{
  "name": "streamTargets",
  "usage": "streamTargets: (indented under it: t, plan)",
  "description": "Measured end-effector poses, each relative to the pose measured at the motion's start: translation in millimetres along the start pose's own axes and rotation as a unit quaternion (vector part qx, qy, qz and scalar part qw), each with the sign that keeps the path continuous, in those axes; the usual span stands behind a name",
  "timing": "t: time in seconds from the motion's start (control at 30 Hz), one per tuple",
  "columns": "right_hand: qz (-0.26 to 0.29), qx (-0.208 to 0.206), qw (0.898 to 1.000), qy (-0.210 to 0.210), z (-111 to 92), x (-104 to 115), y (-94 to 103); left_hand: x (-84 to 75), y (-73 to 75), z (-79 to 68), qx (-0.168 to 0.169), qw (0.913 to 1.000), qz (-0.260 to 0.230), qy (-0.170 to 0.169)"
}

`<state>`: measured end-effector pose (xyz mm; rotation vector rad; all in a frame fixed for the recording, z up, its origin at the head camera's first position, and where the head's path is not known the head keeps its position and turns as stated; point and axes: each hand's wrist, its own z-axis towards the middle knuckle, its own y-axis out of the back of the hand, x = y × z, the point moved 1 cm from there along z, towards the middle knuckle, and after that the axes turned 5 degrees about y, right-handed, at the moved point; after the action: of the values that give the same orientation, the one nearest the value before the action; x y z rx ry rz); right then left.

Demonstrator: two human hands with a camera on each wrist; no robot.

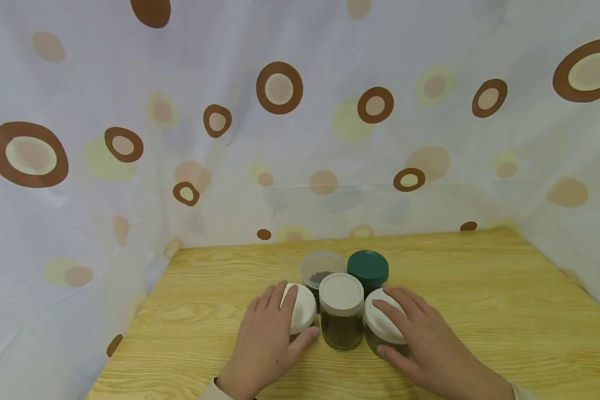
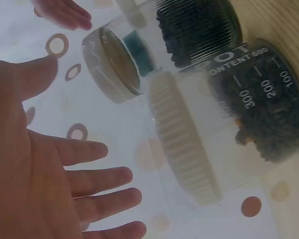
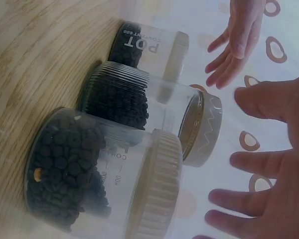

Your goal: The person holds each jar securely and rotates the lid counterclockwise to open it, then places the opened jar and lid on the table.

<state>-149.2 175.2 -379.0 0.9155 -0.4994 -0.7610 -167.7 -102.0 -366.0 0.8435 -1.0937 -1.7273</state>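
Observation:
A group of lidded jars stands on the table. My left hand [image 1: 269, 336] is over the left jar's white lid [image 1: 304, 311], fingers spread. In the left wrist view those fingers [image 2: 102, 175] are straight and apart from the ribbed lid [image 2: 184, 142]. My right hand [image 1: 427, 341] is over the right jar's white lid [image 1: 380, 322]; its fingers [image 3: 241, 201] also look straight beside the lid [image 3: 157, 184]. Between the hands stands a jar with a beige lid [image 1: 342, 294]. Dark pellets [image 3: 65, 167] partly fill the clear jars.
Behind the front jars are a jar with a translucent lid [image 1: 315, 261] and one with a dark green lid [image 1: 368, 266]. The wood-grain table [image 1: 480, 289] meets a hanging white cloth [image 1: 320, 139] printed with brown and yellow spots at its back and sides.

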Motion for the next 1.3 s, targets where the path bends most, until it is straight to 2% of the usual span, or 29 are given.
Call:
streamTargets:
  t: [0.1,0.33,0.5,0.8,0.97,1.17,1.3]
  plan:
    - [0.000,-0.022,1.000,0.015,1,1,0.6,5.0,-5.2,1.9,0.014,0.9990,-0.040,0.015]
    - [0.001,-0.053,0.998,0.025,1,3,2.4,17.4,-17.8,9.1,0.051,0.9936,-0.087,0.051]
    - [0.001,-0.051,0.998,0.024,1,2,1.8,26.4,-25.2,13.1,0.077,0.9869,-0.118,0.079]
    - [0.002,-0.036,0.999,0.019,1,2,0.3,37.1,-42.2,14.2,0.108,0.9776,-0.143,0.111]
    - [-0.002,-0.043,0.999,0.025,1,2,0.0,39.0,-47.2,14.8,0.110,0.9750,-0.150,0.120]
    - [-0.001,-0.043,0.999,0.025,1,2,-0.7,38.0,-52.4,15.8,0.098,0.9774,-0.143,0.121]
    - [0.000,-0.040,0.999,0.025,0,2,-1.5,36.0,-55.8,15.7,0.088,0.9767,-0.139,0.138]
